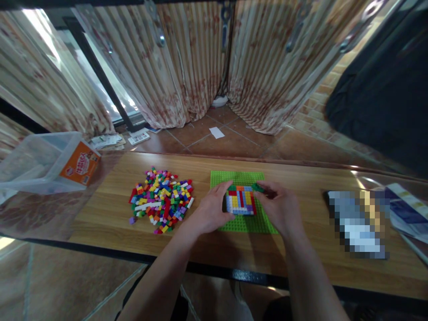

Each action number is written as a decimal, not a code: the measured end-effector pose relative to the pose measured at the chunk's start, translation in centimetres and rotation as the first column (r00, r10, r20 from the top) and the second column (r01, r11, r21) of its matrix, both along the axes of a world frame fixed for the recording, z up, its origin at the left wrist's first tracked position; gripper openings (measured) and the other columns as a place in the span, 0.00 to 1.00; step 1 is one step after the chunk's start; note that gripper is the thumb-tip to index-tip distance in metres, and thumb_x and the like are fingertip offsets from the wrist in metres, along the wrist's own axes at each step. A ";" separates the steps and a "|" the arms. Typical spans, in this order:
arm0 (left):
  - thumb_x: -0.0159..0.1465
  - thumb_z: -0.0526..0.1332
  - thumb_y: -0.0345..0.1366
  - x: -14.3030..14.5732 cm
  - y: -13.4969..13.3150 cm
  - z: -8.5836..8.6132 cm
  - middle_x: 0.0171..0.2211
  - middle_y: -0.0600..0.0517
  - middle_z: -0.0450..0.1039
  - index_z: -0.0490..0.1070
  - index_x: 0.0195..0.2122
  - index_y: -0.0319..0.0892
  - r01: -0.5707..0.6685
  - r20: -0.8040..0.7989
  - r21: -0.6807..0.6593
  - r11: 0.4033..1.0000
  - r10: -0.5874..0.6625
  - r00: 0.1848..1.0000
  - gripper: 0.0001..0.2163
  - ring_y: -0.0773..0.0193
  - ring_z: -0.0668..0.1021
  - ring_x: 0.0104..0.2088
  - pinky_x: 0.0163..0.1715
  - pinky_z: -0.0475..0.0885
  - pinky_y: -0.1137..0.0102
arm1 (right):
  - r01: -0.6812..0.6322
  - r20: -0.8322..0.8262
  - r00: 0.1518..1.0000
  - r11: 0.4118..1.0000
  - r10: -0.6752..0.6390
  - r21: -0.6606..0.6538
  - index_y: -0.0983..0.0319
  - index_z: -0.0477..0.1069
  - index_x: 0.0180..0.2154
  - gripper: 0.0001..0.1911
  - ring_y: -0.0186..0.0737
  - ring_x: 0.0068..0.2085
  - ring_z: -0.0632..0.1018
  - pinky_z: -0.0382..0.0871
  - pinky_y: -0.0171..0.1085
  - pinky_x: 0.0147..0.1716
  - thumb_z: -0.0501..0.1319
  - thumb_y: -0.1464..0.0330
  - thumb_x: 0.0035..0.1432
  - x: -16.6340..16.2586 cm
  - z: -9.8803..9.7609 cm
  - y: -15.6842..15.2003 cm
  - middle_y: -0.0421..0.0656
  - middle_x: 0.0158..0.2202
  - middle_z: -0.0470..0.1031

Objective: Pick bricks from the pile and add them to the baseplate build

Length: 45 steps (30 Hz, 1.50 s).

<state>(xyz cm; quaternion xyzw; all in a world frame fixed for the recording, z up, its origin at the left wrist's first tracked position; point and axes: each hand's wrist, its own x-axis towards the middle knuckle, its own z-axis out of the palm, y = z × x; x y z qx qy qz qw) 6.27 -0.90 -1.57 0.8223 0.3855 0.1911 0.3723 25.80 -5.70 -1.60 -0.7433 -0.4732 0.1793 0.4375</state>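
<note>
A block of many-coloured toy bricks [241, 201] stands on a bright green studded baseplate [240, 225] in the middle of the table. My left hand [214, 207] wraps round the block's left side, thumb at the near edge and fingers at the far edge. At the block's far right corner, my right hand [279, 200] pinches a dark green brick [257, 187] between thumb and fingers. Whether that brick touches the block I cannot tell. To the left lies a loose pile of small bricks [163, 198] in mixed colours.
The wooden table [107, 209] has a dark front edge. Left of it stands a clear plastic bin [40, 156] with an orange label. A blurred-out flat object [357, 223] and some papers [408, 209] lie at the right. Curtains [187, 67] hang behind.
</note>
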 end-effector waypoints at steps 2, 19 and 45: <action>0.51 0.70 0.31 0.6 -0.2 -0.4 0.65 0.40 0.60 0.54 0.65 0.40 -0.030 0.007 0.018 0.999 0.030 1.000 0.41 0.50 0.64 0.64 0.65 0.59 0.53 | -0.004 0.007 1.000 1.000 0.004 0.006 0.62 0.79 0.42 0.18 0.43 0.36 0.79 0.72 0.45 0.40 0.62 0.63 0.49 0.1 -0.1 0.0 0.48 0.40 0.81; 0.57 0.67 0.36 6.5 -3.7 -1.1 0.49 0.43 0.64 0.61 0.54 0.40 -0.377 -0.019 -0.051 0.925 0.376 0.926 0.25 0.53 0.74 0.47 0.49 0.71 0.57 | 0.191 -0.245 0.953 0.981 -0.176 0.037 0.65 0.77 0.44 0.22 0.43 0.29 0.80 0.76 0.40 0.28 0.64 0.60 0.48 3.1 -2.7 0.3 0.47 0.31 0.80; 0.52 0.57 0.22 5.9 -9.8 -2.0 0.33 0.49 0.77 0.72 0.39 0.40 0.260 0.337 -0.483 0.836 -0.097 0.937 0.14 0.61 0.79 0.32 0.31 0.71 0.71 | -0.178 -0.303 0.932 0.980 0.197 0.090 0.62 0.79 0.40 0.16 0.44 0.41 0.81 0.74 0.47 0.47 0.67 0.64 0.48 -2.5 -0.6 1.9 0.47 0.41 0.82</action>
